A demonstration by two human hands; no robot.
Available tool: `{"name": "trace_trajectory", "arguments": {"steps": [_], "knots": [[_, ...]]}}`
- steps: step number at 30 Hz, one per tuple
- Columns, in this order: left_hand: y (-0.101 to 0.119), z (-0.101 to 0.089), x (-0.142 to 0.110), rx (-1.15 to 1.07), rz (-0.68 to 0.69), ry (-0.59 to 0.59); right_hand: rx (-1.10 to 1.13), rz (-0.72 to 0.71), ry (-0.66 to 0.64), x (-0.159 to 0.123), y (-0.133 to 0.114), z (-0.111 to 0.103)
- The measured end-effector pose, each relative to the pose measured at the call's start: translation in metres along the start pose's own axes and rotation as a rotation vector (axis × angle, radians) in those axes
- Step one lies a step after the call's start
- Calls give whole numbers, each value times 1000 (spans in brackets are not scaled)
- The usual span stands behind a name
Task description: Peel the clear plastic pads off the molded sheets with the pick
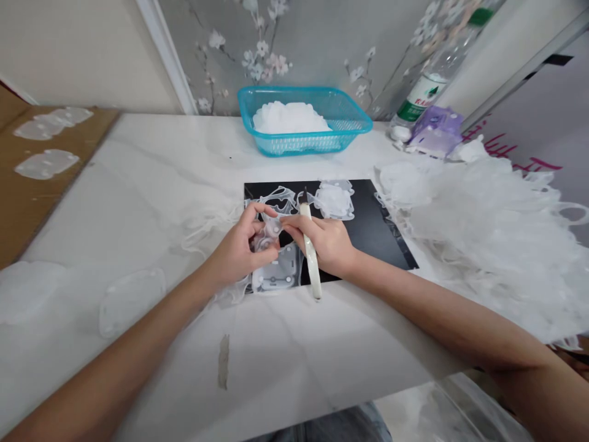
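Note:
My left hand (242, 248) pinches a small clear plastic piece (267, 232) over the black mat (368, 224). My right hand (324, 242) is closed around a white-handled craft knife (309, 245), its dark tip pointing away from me, and its fingertips also touch the clear piece. Below the hands a clear moulded plastic part (278, 276) lies on the mat. More clear trimmed pieces (335, 197) rest at the mat's far side.
A turquoise basket (343, 116) with white pieces stands at the back. A large heap of clear plastic scraps (497, 227) fills the right. A bottle (426, 92) and purple box (437, 130) stand behind. Clear parts (131, 298) lie left; cardboard (27, 184) holds more.

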State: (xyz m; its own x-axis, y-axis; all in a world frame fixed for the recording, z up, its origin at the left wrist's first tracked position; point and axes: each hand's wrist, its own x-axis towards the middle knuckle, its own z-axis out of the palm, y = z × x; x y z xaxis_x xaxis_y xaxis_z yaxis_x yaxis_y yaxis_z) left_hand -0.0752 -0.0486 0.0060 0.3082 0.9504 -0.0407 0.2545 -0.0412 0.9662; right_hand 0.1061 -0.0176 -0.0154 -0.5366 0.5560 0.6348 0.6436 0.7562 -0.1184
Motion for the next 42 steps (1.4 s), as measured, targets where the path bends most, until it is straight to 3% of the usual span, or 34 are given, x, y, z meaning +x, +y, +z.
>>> {"name": "trace_trajectory", "arguments": {"steps": [5, 8, 10, 14, 19, 26, 30, 34, 42], "knots": [[-1, 1, -2, 154, 18, -1, 191, 219, -33, 2, 2, 1], [0, 1, -3, 232, 13, 1, 323, 427, 36, 6, 6, 0], [1, 0, -3, 159, 3, -6, 365, 481, 92, 7, 8, -1], [2, -1, -1, -13, -25, 41, 399, 360, 47, 6, 6, -6], [2, 0, 3, -72, -7, 160, 381, 185, -21, 3, 0, -11], [-2, 0, 3, -57, 45, 98, 162, 143, -74, 2, -2, -5], [0, 1, 1, -66, 14, 131, 89, 185, -66, 1, 1, -1], [2, 1, 1, -70, 10, 125, 194, 269, -44, 6, 7, -6], [1, -4, 1, -143, -7, 198, 423, 590, 238, 14, 29, -4]]}}
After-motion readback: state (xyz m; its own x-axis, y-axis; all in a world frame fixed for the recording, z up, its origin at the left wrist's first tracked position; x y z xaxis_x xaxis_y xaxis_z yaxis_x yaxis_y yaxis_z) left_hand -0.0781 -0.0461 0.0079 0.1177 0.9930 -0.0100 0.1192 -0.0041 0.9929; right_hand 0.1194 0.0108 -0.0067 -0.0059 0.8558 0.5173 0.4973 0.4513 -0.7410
